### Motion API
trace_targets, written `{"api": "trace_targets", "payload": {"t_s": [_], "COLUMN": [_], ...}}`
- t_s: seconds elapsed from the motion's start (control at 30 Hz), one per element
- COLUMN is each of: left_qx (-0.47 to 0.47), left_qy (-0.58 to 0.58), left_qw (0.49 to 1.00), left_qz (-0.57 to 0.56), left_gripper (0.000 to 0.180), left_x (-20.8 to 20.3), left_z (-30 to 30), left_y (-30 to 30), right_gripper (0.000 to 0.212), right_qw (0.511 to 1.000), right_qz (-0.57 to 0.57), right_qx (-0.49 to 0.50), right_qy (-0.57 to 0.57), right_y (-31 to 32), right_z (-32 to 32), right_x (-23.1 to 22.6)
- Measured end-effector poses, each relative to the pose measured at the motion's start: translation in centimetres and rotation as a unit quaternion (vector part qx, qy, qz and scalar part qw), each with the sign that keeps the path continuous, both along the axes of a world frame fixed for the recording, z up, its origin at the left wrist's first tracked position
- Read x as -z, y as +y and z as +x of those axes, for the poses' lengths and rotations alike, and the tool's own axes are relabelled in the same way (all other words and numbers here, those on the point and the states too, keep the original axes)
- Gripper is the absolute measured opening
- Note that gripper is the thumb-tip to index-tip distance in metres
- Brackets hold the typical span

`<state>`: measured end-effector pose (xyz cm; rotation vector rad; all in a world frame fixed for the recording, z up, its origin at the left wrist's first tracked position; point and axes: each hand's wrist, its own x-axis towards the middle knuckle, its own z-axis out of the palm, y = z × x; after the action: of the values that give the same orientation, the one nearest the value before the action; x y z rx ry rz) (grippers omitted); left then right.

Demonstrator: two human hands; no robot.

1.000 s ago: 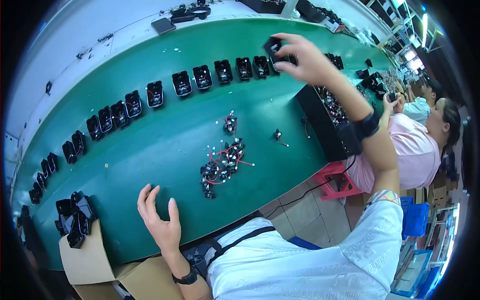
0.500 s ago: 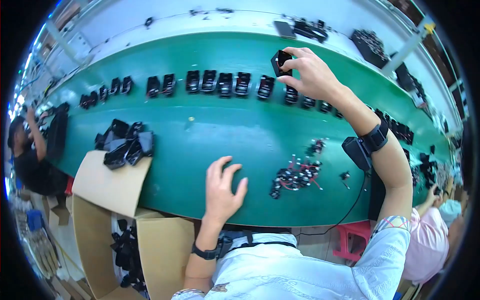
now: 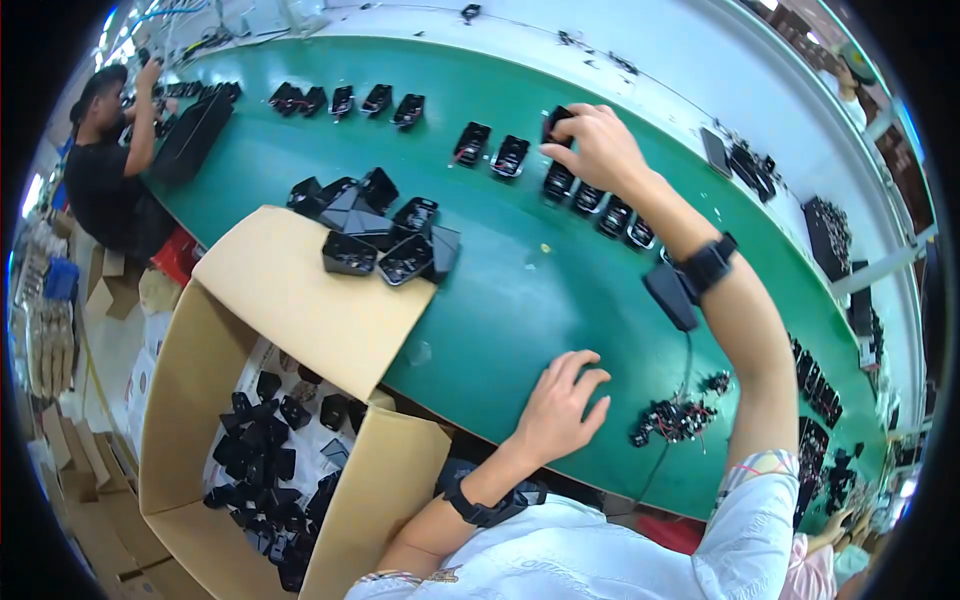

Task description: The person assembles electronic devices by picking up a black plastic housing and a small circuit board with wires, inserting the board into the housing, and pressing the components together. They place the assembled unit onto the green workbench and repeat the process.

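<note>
My right hand (image 3: pixel 602 148) reaches over the far side of the green table (image 3: pixel 480 300), its thumb and fingers pinching a black plastic housing (image 3: pixel 556 122). That housing is at the row of similar open black housings (image 3: pixel 510 157), several of which show red wires inside. The fingers partly hide it, and I cannot tell whether it rests on the table. My left hand (image 3: pixel 562 412) hovers low or rests near the table's front edge, fingers apart and holding nothing. To its right is a small heap of black connectors with red wires (image 3: pixel 675 422).
An open cardboard box (image 3: pixel 410 450) with many black parts stands at the front left. A pile of black housings (image 3: pixel 350 252) lies by its raised flap. At far left a person in black (image 3: pixel 115 165) works beside a black bin (image 3: pixel 192 138). Both my wrists wear black straps.
The view has swung to the left, bringing more of the box into sight. My right hand has brought the housing, earlier held tilted up, to the row's gap. My left hand stays open.
</note>
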<state>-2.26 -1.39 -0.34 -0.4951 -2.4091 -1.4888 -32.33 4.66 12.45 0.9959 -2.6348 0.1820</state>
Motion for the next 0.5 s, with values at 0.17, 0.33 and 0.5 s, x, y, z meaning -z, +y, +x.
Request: {"api": "trace_targets", "payload": {"t_s": [0.17, 0.33, 0.5], "left_qx": [0.011, -0.010, -0.006], "left_qy": [0.009, -0.003, 0.018], "left_qw": [1.000, 1.000, 1.000], "left_qz": [0.005, -0.011, 0.002], "left_gripper": [0.030, 0.028, 0.027], "left_x": [0.9, 0.8, 1.3], "left_z": [-0.2, 0.1, -0.1], "left_y": [0.8, 0.6, 0.9], "right_gripper": [0.035, 0.052, 0.057], "right_qw": [0.999, 0.989, 0.983], "right_qz": [-0.048, 0.081, 0.125], "right_qx": [0.006, 0.081, 0.085], "right_qy": [0.019, -0.091, -0.103], "right_y": [-11.6, -18.6, -19.5], "right_z": [-5.9, -7.7, -7.5], "right_x": [2.6, 4.9, 4.7]}}
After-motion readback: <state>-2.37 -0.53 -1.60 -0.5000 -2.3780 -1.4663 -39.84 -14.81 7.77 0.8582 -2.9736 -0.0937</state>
